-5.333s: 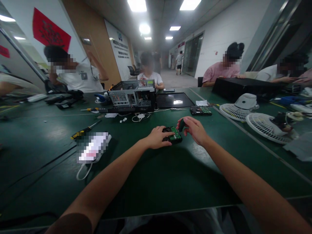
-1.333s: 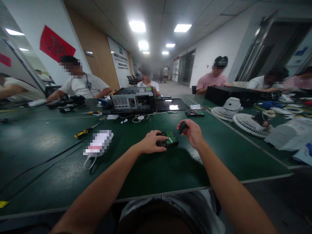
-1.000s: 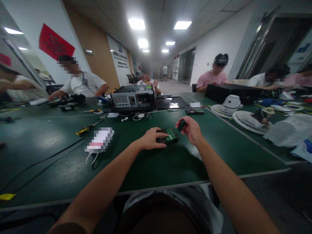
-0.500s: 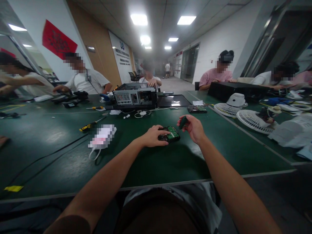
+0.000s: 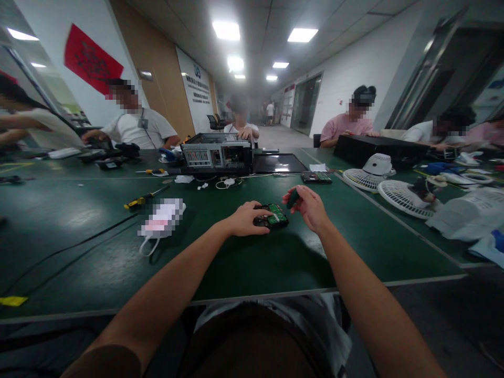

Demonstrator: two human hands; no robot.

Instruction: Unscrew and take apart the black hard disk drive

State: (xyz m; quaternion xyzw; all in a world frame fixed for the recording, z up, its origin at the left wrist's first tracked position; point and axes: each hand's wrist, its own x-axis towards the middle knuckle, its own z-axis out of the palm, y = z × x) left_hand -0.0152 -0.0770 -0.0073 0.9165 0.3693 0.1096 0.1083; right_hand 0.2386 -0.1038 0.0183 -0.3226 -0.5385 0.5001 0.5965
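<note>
My left hand (image 5: 246, 219) grips the left side of a small black-cased device with a green circuit board (image 5: 277, 214), thumb at the near edge and a finger across its top. The device rests on the green table. Just right of it, my right hand (image 5: 309, 207) is raised, pinching a small dark green piece (image 5: 293, 198) between thumb and fingers. That piece is apart from the device; its exact kind does not show.
An opened computer case (image 5: 216, 156) stands ahead, a dark flat panel (image 5: 277, 163) beside it. Another circuit-board device (image 5: 317, 177) lies ahead right. White fan parts (image 5: 405, 198) are on the right. A screwdriver (image 5: 137, 202) and a blurred white phone (image 5: 162, 219) lie left. Several people sit around.
The whole view has shifted slightly. Both hands keep nearly the same places, the left on the device and the right holding the green piece close beside it.
</note>
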